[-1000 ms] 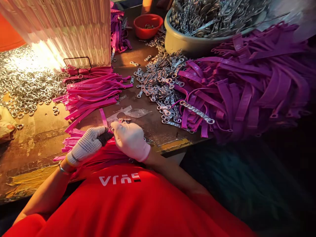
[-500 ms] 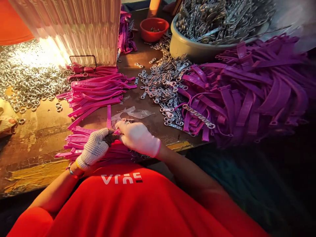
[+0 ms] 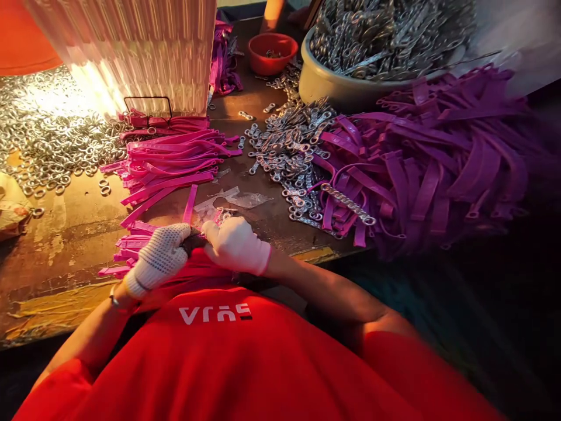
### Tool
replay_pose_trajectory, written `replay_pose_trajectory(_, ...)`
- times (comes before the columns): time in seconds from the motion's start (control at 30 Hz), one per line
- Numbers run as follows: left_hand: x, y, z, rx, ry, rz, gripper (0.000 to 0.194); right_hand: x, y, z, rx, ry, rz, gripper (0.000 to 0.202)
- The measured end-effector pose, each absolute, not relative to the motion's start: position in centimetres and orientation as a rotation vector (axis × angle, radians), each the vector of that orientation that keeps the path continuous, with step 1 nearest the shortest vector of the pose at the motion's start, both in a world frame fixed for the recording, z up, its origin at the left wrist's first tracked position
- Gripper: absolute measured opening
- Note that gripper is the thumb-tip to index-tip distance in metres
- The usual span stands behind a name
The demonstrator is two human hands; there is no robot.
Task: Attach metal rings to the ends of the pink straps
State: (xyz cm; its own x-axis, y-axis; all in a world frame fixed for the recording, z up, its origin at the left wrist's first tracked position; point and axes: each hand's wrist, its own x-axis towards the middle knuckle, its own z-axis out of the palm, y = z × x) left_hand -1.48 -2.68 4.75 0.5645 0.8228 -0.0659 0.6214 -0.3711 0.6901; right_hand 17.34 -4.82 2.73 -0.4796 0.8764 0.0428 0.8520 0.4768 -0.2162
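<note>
My left hand (image 3: 160, 254), in a dotted white work glove with dark fingertips, is closed on a pink strap (image 3: 190, 204) that sticks up above the fingers. Close beside it, my right hand (image 3: 239, 242) wears a white glove and is also closed, its fingertips at the same strap. Small metal links (image 3: 227, 215) show just behind the right fingers; whether they are held or lie on the table cannot be made out. Below the left hand lies a bundle of pink straps (image 3: 129, 242), partly covered by my hands and red shirt. The fingertips hide where strap and fingers meet.
Another pile of pink straps (image 3: 170, 161) lies ahead, near loose metal rings (image 3: 74, 140). To the right are metal links (image 3: 287, 146), a heap of purple straps (image 3: 421, 158) and a basin (image 3: 315, 82) of metal chain pieces. A red bowl (image 3: 267, 64) stands at the back.
Both hands have shifted slightly left, staying close together, and the right forearm now lies flatter. The upright strap leans more to the right at its top. The view has shifted a little.
</note>
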Motion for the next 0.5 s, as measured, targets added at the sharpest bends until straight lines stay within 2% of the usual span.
replay_pose_trajectory(0.1,-4.7,-1.1,6.7,2.135,1.146,0.307,0.027,17.6,-4.7,3.5,-1.583,-2.542,0.264,0.034)
replay_pose_trajectory(0.2,-8.1,-0.2,7.7,2.146,1.39,0.291,0.027,19.4,-4.7,4.6,-1.65,-2.559,0.364,0.038)
replay_pose_trajectory(0.33,-8.1,-0.6,7.1,1.732,1.503,0.577,0.027,24.0,-1.8,5.0,-1.515,-2.56,0.573,0.042)
replay_pose_trajectory(0.43,-4.8,-1.0,6.2,0.96,1.274,0.769,0.021,27.5,3.1,3.4,-1.936,-2.203,0.324,0.034)
replay_pose_trajectory(0.5,-2.5,-0.7,5.7,0.504,1.136,0.745,0.017,28.9,6.5,1.4,-2.276,-2.022,0.049,0.027)
